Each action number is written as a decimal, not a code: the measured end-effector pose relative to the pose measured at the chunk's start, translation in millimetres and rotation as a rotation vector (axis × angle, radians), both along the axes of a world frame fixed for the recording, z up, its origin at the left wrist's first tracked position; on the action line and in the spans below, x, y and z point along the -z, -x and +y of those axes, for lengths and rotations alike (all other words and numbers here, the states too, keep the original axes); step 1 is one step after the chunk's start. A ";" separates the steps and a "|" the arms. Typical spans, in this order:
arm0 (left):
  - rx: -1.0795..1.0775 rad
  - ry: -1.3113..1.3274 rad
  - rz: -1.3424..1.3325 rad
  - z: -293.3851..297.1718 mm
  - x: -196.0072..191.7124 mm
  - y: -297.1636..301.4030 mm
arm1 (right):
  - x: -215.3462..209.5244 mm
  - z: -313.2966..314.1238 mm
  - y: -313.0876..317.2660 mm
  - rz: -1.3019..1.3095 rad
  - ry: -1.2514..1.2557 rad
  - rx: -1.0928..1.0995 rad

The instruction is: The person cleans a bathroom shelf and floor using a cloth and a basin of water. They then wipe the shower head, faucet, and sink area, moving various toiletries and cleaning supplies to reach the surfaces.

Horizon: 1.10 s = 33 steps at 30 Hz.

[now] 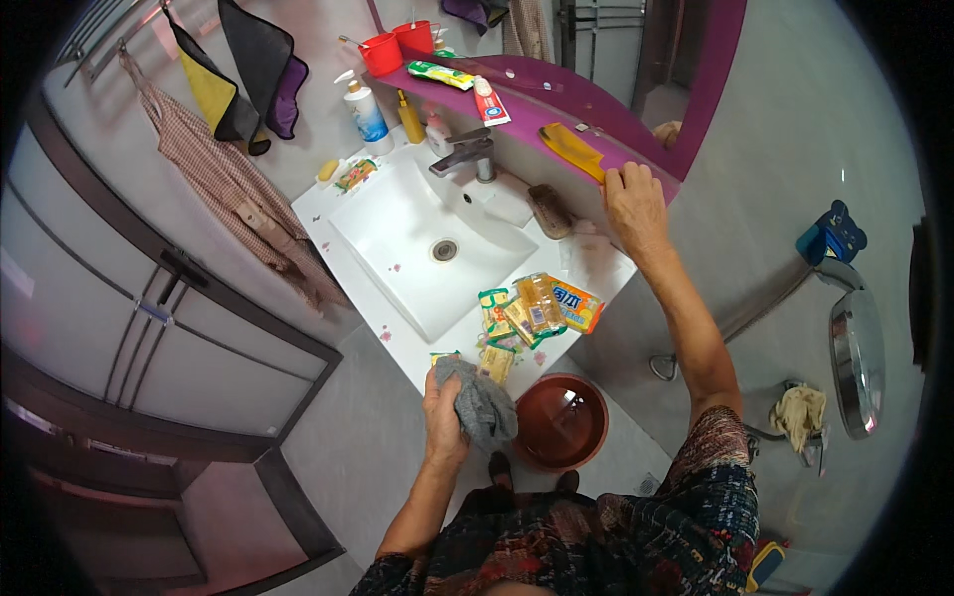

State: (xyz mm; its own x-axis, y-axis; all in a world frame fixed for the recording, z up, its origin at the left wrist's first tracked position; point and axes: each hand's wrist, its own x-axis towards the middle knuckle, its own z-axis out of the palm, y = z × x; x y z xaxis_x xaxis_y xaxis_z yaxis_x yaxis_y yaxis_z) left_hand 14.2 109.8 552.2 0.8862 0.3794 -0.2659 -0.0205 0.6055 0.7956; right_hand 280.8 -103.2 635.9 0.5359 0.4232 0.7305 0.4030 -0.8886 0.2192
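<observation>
— Where are the hands right now?

— The left hand [444, 412] is clenched around a grey cloth [481, 402], pressed at the near edge of the white washbasin [370, 268]. The right hand [633, 204] is up at the purple shelf [556, 99], fingers curled over its edge, right next to a yellow comb [573, 151]. Whether it grips the comb or only the shelf edge, I cannot tell.

— How far along does the wiping look?

— Early to middling, I'd judge. The bowl itself looks clean, but soap packets [537, 308] are piled just beyond the cloth, between the two hands, and a scrubbing brush [550, 211] lies just below the right hand. That counter can't be wiped fully until those are shifted.

— Anything else near?

— A brown plastic basin [561, 422] sits on the floor just to the right of the cloth hand. The shelf beyond the right hand holds toothpaste tubes [459, 81] and red cups [397, 45], seemingly untouched.
</observation>
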 end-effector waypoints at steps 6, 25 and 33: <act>-0.046 -0.016 -0.001 11.0 -0.3 5.0 | -5.4 31.3 -14.1 0.030 0.025 -0.037; -0.089 0.028 0.011 46.9 9.7 6.9 | -0.5 92.9 -81.8 0.064 -0.285 0.120; -0.049 0.028 0.014 49.2 2.9 -3.8 | -14.0 104.8 -26.2 0.185 -0.795 -0.329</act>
